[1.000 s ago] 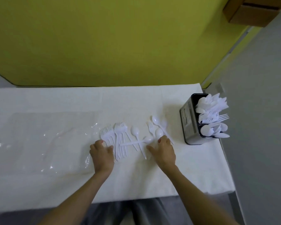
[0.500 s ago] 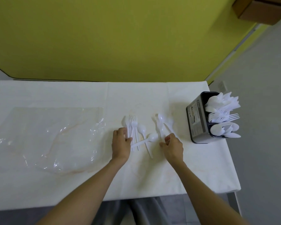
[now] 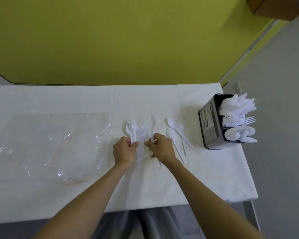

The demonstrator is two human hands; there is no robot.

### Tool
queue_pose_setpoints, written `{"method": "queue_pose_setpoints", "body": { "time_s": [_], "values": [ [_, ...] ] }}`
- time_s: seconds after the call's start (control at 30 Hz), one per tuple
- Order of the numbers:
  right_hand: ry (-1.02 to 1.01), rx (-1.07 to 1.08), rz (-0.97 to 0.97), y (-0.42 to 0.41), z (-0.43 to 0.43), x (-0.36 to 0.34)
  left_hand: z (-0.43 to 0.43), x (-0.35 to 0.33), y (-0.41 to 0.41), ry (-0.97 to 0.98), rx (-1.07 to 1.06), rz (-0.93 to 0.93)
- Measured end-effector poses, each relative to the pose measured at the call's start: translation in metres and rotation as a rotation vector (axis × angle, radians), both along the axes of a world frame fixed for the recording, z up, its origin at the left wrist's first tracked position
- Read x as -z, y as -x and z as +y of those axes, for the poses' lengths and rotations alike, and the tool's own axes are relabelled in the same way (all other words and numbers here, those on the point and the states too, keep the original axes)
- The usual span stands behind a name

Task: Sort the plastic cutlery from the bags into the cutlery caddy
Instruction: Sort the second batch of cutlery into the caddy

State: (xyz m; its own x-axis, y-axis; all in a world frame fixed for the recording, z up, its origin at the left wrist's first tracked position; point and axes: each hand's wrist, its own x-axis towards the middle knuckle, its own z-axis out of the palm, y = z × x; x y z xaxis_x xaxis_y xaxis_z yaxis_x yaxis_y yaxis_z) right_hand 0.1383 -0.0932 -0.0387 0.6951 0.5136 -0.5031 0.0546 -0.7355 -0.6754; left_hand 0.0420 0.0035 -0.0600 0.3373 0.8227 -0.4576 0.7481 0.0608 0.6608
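Observation:
My left hand grips the handles of a bunch of white plastic forks, tines pointing away from me. Right beside it, my right hand pinches the handle of a single white fork. Three white spoons lie loose on the white table just right of my right hand. The black cutlery caddy stands at the table's right edge, its compartments stuffed with white knives, forks and spoons.
Empty clear plastic bags lie flat and crumpled on the left half of the table. A yellow-green wall runs behind the table. The table's right edge drops to a grey floor just past the caddy.
My left hand has gathered the forks and lifted their handles into its grip. My right hand moved left from the spoons and took hold of one fork. The spoons now lie apart.

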Motion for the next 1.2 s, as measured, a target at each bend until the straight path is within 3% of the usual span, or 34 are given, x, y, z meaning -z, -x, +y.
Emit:
{"method": "queue_pose_setpoints", "body": {
  "time_s": [0.37, 0.6, 0.97, 1.2],
  "values": [
    [0.244, -0.076, -0.157, 0.010, 0.035, 0.011, 0.015, 0.001, 0.025, 0.144, -0.040, -0.018],
    [0.252, -0.011, -0.001, 0.006, 0.048, 0.010, 0.029, -0.003, 0.039, 0.263, 0.018, -0.081],
    [-0.038, 0.164, 0.221, -0.012, 0.024, -0.016, 0.044, -0.032, 0.032, 0.364, 0.078, -0.284],
    [-0.230, 0.199, 0.039, -0.053, -0.036, -0.078, 0.031, -0.068, -0.023, 0.284, 0.214, -0.363]
  ]
}}
